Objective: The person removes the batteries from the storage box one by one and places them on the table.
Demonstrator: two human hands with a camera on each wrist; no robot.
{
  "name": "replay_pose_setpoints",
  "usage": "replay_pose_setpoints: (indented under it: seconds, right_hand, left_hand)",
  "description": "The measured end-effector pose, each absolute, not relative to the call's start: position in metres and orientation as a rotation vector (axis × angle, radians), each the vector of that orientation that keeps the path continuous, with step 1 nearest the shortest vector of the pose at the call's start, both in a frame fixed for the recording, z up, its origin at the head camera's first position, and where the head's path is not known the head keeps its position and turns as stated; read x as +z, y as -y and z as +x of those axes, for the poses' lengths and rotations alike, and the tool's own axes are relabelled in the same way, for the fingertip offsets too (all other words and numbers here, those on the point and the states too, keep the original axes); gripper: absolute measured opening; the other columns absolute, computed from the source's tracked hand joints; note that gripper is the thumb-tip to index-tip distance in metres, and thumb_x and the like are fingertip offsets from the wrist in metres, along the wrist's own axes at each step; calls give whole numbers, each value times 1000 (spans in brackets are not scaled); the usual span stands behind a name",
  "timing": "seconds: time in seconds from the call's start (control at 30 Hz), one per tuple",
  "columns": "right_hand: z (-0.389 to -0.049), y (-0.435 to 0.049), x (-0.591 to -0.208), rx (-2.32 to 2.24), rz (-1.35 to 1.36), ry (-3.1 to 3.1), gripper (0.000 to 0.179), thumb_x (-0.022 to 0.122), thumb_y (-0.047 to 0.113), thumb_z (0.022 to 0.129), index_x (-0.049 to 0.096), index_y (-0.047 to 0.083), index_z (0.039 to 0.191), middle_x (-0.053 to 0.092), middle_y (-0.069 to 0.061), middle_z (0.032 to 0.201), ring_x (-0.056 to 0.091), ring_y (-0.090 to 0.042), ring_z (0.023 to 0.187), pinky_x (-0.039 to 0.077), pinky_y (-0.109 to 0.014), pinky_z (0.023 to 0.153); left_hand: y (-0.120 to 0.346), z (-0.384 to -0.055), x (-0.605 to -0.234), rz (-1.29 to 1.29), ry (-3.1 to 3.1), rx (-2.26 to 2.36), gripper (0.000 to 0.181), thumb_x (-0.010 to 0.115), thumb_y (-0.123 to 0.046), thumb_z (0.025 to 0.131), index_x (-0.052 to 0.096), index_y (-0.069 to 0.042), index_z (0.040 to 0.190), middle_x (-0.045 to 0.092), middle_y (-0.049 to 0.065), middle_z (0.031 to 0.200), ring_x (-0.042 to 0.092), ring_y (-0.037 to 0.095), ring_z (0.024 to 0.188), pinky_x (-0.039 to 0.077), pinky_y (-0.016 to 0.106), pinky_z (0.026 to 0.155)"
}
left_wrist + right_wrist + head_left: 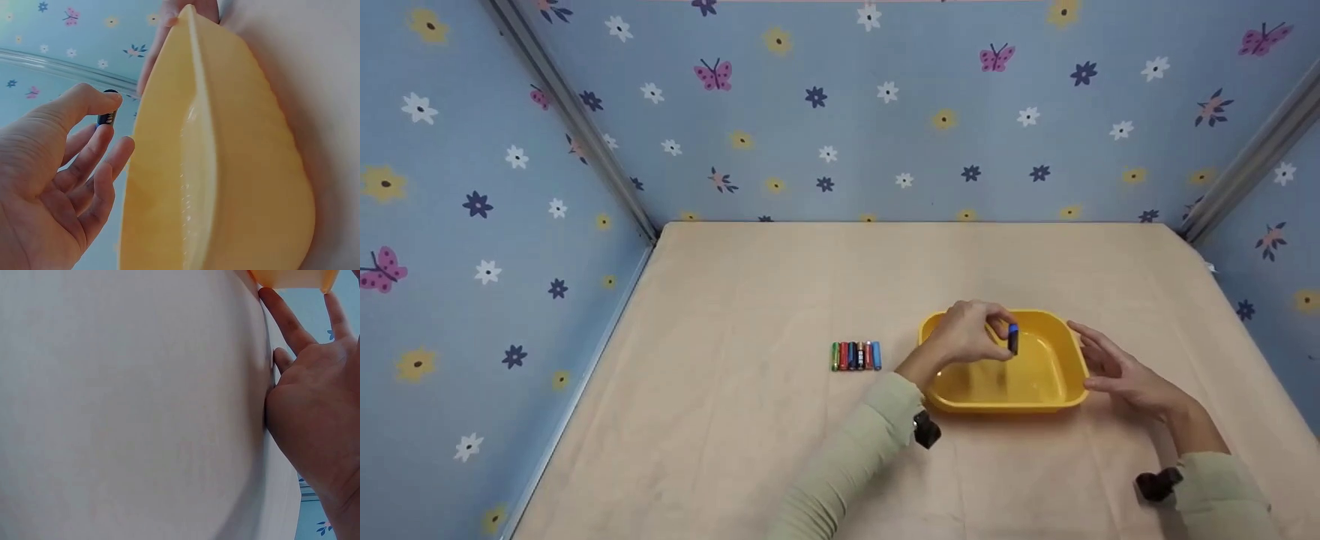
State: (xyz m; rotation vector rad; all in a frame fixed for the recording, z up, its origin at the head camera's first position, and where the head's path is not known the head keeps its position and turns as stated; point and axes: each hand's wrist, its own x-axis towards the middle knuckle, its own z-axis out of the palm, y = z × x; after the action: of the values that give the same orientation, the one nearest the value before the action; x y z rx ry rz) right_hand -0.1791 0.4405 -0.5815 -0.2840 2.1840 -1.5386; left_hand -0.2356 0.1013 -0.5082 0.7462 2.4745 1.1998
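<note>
My left hand (969, 332) is over a yellow plastic tub (1003, 409), pinching a small blue and black battery (1013, 340) between thumb and fingertip. In the left wrist view the battery (107, 111) shows its dark end by the thumb, and the other fingers are loosely bent. At the tub's right end my right hand (1132, 381) touches the wall with fingers spread and fairly straight. The right wrist view shows those fingertips against the tub's (295, 278) edge. Left of the tub, several batteries (856, 356) in green, red, dark and blue lie side by side in a row.
A pale cloth-covered table (720, 435) bears everything. Blue flowered panels (840, 135) rise behind it and on both sides, with grey metal posts (577, 120) at the corners. Dark wrist cameras (926, 430) sit on both sleeves.
</note>
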Motion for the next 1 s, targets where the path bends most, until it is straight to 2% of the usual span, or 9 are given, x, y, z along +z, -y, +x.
replay_pose_setpoints:
  seconds: [0.1, 0.27, 0.4, 0.47, 0.5, 0.6, 0.67, 0.73, 1.0]
  right_hand:
    - [-177, -441, -584, -1554, -293, -2177, 98, 72, 10, 108, 12, 30, 183, -1, -24, 190, 34, 36, 139, 35, -3, 113]
    - [-177, -441, -584, -1542, -282, -2199, 99, 73, 11, 107, 13, 32, 183, 2, -23, 191, 35, 33, 144, 36, -4, 113]
    - [-178, -441, -582, -1494, -252, -2228, 100, 75, 15, 107, 12, 35, 183, 1, -20, 191, 20, -13, 178, 37, -5, 112]
    - [-178, -441, -581, -1482, -247, -2232, 100, 74, 15, 107, 12, 35, 182, 1, -20, 192, 8, -39, 179, 36, -5, 112]
    - [-178, -440, -580, -1477, -247, -2236, 100, 74, 15, 107, 12, 36, 182, 1, -19, 192, 6, -44, 178, 36, -5, 113]
    - [-178, -441, -581, -1487, -252, -2238, 101, 75, 15, 107, 11, 35, 183, 3, -18, 192, 21, -10, 177, 37, -6, 114]
    - [-178, -441, -582, -1501, -260, -2233, 101, 75, 14, 107, 11, 35, 183, 2, -19, 192, 31, 17, 162, 37, -6, 114]
    - [-178, -441, -583, -1522, -270, -2220, 101, 75, 13, 107, 12, 34, 183, 2, -21, 191, 34, 34, 143, 38, -5, 113]
    - [-179, -439, -583, -1561, -301, -2184, 99, 72, 8, 108, 12, 29, 183, -2, -27, 189, 35, 37, 138, 37, -2, 112]
  left_hand:
    - [-91, -233, -507, 749, -2466, 1214, 43, 95, -19, 90, 82, -14, 130, 84, -1, 105, 67, -2, 82, 51, 11, 80]
    - [-74, -232, -504, 760, -2466, 1230, 45, 95, -17, 90, 80, -13, 133, 83, 1, 107, 69, -1, 81, 56, 11, 80]
    - [-62, -231, -502, 760, -2459, 1220, 46, 95, -15, 90, 79, -12, 133, 82, 4, 108, 67, 1, 83, 56, 11, 82]
    - [-56, -230, -502, 765, -2459, 1199, 46, 95, -15, 90, 79, -12, 133, 82, 5, 110, 67, 1, 84, 57, 11, 82]
    - [-53, -229, -502, 771, -2460, 1187, 46, 95, -14, 90, 79, -12, 133, 82, 7, 111, 67, 2, 84, 57, 12, 82]
    - [-43, -227, -503, 796, -2464, 1174, 46, 94, -14, 90, 80, -11, 134, 83, 10, 114, 69, 3, 85, 59, 13, 81]
    - [-37, -225, -504, 808, -2468, 1163, 46, 93, -15, 90, 80, -12, 134, 83, 9, 115, 70, 3, 86, 59, 13, 82]
    - [-30, -225, -505, 819, -2477, 1146, 47, 93, -15, 90, 80, -12, 135, 84, 7, 114, 71, 3, 86, 59, 14, 82]
    - [-2, -228, -507, 850, -2483, 1182, 48, 93, -14, 89, 80, -10, 135, 84, 9, 112, 80, 18, 95, 62, 20, 84]
